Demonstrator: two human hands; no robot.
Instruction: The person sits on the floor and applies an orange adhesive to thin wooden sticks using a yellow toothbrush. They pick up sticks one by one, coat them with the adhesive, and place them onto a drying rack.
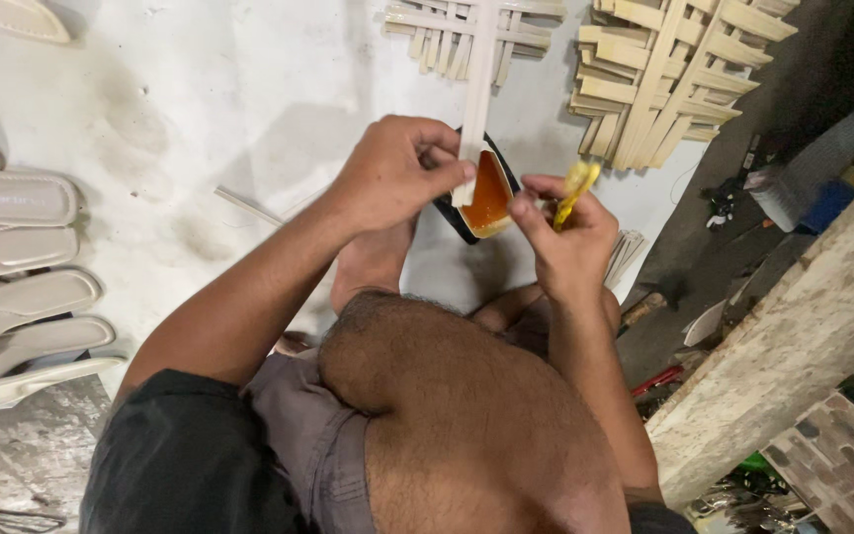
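Centrally, left hand (397, 173) pinching pale strip (476, 94), right hand (565, 232) gripping yellow brush (577, 183), amber glue (489, 193)

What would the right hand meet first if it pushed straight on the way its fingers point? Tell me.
The right hand, pinching a yellow brush, points left toward the container of amber glue. It would likely meet that first, though depth is hard to judge.

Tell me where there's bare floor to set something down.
Bare white floor lies between the row of pale soles and the left hand. Crowded: strip bundles at top, glue dish between hands, clutter at right.
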